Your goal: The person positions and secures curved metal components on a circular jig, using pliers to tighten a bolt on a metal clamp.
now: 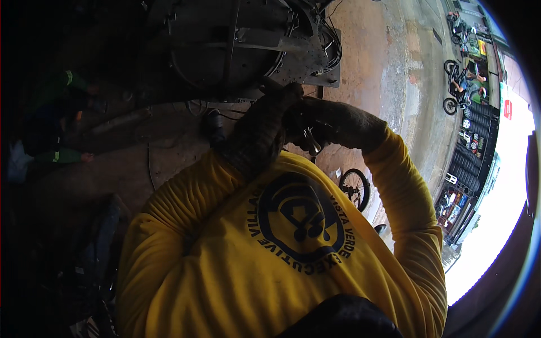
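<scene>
In front of my chest, my left hand point(256, 129) and my right hand point(324, 121) come together, both in dark work gloves. A small shiny metal piece point(310, 139) shows below the fingers of my right hand, which curl around it. Its kind is too dark to tell. The fingers of my left hand are closed, and shadow hides what they may hold. Just beyond my hands stands a large dark round metal drum point(217, 48) with a bar across it.
Coiled black cables point(332, 50) hang at the drum's right side. To the left, a person point(48, 124) in dark clothing is partly lost in shadow. A spoked wheel point(355, 188) lies by my right elbow. Across the road are a motorcycle point(459, 87) and stacked tyres point(479, 127).
</scene>
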`<state>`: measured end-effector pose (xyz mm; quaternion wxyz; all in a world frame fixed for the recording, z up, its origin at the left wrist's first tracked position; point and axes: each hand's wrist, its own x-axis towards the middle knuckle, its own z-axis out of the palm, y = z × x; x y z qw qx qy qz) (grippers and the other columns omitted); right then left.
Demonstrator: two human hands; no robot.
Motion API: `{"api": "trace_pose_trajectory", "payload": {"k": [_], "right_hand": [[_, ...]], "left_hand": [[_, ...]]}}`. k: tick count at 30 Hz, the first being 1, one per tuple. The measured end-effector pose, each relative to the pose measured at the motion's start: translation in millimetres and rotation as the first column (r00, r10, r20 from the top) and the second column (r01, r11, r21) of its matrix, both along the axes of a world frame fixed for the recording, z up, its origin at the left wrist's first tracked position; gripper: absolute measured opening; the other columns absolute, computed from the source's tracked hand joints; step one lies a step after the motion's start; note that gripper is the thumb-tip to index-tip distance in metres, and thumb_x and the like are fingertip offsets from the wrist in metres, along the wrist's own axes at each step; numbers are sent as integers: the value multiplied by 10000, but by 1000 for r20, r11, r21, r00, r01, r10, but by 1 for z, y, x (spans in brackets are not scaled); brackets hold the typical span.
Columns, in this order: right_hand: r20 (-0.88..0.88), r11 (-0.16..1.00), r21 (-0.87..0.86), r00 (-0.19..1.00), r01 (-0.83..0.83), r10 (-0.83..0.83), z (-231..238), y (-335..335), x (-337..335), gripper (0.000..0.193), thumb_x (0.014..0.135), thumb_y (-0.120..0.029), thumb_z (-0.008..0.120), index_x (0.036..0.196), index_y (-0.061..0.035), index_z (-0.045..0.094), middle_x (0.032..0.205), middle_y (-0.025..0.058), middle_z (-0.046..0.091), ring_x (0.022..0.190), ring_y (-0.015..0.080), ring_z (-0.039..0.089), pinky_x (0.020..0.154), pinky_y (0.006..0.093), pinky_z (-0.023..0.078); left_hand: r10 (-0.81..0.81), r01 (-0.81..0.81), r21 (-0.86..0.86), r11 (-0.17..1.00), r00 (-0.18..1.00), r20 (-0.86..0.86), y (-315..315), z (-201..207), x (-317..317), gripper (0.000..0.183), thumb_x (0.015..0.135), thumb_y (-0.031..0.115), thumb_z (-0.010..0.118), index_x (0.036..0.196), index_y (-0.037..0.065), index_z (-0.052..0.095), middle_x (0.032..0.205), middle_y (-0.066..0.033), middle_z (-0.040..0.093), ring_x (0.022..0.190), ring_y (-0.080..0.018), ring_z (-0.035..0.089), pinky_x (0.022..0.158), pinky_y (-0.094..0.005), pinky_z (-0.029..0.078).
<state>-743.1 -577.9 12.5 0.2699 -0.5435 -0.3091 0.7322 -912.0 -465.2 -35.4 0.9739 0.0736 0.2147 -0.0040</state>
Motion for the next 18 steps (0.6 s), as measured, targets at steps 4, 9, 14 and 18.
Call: {"api": "trace_pose_trajectory", "payload": {"k": [4,9,14,18], "right_hand": [[327,927,266,929,-264,171,14,15,2,577,856,52,614,1403,-63,476,1205,72,626,965,152,649,794,278,558],[154,987,154,988,-51,27,19,21,0,469,891,39,602,1346,-35,515,1167,97,637,885,134,657,760,259,562],[389,840,484,920,-246,45,15,31,-1,327,933,-13,580,1260,-18,578,1059,93,656,849,134,662,751,252,560],[229,961,231,968,-154,100,36,41,-6,267,955,-58,554,1214,-19,600,981,72,659,842,106,657,735,228,548]], "left_hand": [[-38,39,2,999,989,-141,3,-1,4,331,987,366,558,1113,62,590,1029,-92,671,949,-200,656,887,-394,534],[-38,33,-33,999,986,-162,9,-2,3,338,987,362,557,1136,60,585,1051,-93,662,967,-202,651,900,-386,531],[-18,9,-90,996,995,-96,3,-1,9,346,988,357,557,1160,57,579,1073,-94,654,986,-204,646,913,-377,527],[3,-15,-125,992,996,-92,-4,0,5,354,989,354,556,1178,55,575,1091,-95,647,1000,-205,642,923,-371,524]]}}
